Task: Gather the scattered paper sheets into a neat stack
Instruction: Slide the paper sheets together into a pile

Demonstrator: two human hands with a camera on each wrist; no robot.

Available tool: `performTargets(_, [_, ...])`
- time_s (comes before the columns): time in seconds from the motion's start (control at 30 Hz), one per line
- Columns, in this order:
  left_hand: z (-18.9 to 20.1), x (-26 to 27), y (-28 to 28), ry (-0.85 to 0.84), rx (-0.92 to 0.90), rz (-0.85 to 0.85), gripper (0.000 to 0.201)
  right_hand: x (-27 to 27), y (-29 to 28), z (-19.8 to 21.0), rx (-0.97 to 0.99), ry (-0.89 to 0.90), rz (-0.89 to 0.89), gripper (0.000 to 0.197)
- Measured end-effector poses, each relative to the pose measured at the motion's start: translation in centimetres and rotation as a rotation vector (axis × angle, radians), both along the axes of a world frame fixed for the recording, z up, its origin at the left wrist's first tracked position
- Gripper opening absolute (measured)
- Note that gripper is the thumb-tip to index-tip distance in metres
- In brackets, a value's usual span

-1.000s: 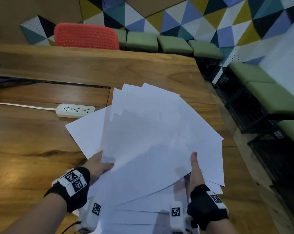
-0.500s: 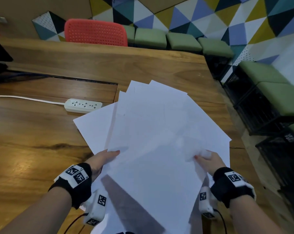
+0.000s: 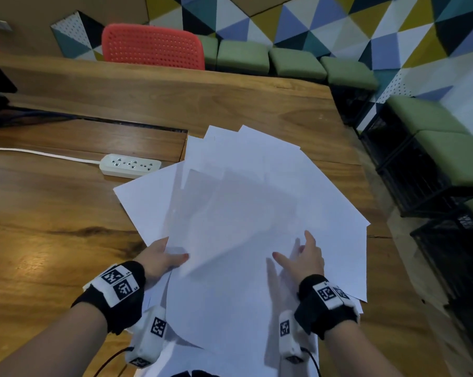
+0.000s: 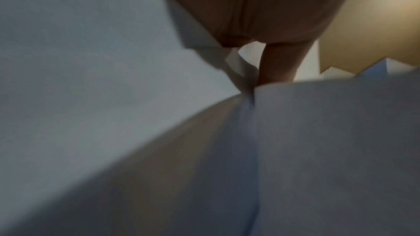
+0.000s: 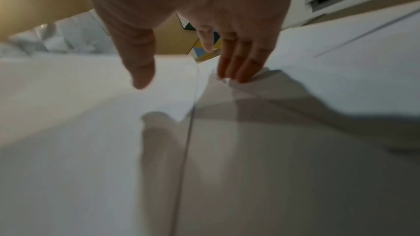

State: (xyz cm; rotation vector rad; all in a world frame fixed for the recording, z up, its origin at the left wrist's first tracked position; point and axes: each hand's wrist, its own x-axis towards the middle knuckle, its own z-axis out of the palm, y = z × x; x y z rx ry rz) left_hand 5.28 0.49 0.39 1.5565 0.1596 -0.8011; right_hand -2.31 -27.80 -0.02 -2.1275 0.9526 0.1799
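Several white paper sheets (image 3: 257,213) lie fanned out and overlapping on the wooden table (image 3: 53,213). My left hand (image 3: 167,254) pinches the fan's near left edge, thumb on top and fingers hidden beneath. In the left wrist view one finger (image 4: 279,64) slips under a sheet (image 4: 318,150). My right hand (image 3: 298,254) is open on the fan's near right part, fingers spread. The right wrist view shows that hand (image 5: 188,71) with straight fingertips (image 5: 238,74) pressing a slightly crumpled spot of paper (image 5: 295,132), the thumb lifted clear.
A white power strip (image 3: 130,165) with its cable lies just left of the far sheets. A red chair (image 3: 154,46) and green stools (image 3: 298,62) stand behind the table. The table's right edge (image 3: 376,240) runs close to the sheets, with black crates (image 3: 420,172) beyond.
My right hand let go of the sheet edge it had curled over, moved a little left, and now lies open on the paper. My left hand keeps its hold.
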Motion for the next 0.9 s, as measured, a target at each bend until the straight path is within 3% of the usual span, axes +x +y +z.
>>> performTargets(0.13, [2.0, 0.8, 0.8, -0.066, -0.116, -0.014, 0.069, -0.3, -0.1, 0.8, 0.32, -0.183, -0.112, 0.101])
performTargets(0.2, [2.4, 1.2, 1.1, -0.065, -0.135, -0.075, 0.091, -0.1, -0.4, 1.3, 0.575, -0.286, -0.206, 0.109])
performTargets(0.23, [2.5, 1.3, 1.0, -0.062, -0.127, -0.104, 0.096, 0.0, -0.4, 1.5, 0.74, -0.33, -0.211, 0.112])
performTargets(0.3, [2.5, 1.3, 0.8, -0.076, -0.055, -0.16, 0.099, 0.1, -0.4, 1.6, 0.842, -0.328, -0.115, 0.105])
performTargets(0.4, [2.8, 1.1, 0.6, -0.095, 0.026, -0.268, 0.087, 0.2, -0.6, 1.2, 0.723, -0.314, -0.052, 0.07])
performTargets(0.5, [2.5, 1.4, 0.8, -0.006, -0.028, -0.19, 0.076, 0.1, -0.9, 1.4, 0.651, -0.334, -0.1, 0.023])
performTargets(0.53, [2.3, 1.5, 0.8, -0.007, -0.058, -0.157, 0.078, 0.0, -0.6, 1.6, 0.663, -0.331, -0.093, 0.017])
performTargets(0.67, [1.4, 1.2, 0.3, -0.028, -0.18, 0.008, 0.072, -0.6, 0.8, 1.2, 0.715, -0.303, -0.064, 0.016])
performTargets(0.73, [0.6, 0.9, 0.4, -0.091, -0.118, 0.045, 0.053, -0.9, 1.4, 0.9, 0.699, -0.27, -0.026, 0.016])
performTargets(0.83, [-0.2, 0.8, 1.0, -0.161, -0.024, 0.143, 0.021, -1.0, 0.9, 1.2, 0.514, -0.275, 0.04, 0.008])
performTargets(0.9, [-0.3, 1.0, 1.8, -0.177, 0.021, 0.242, 0.012, -0.8, -1.0, 1.0, 0.27, -0.288, -0.018, 0.028])
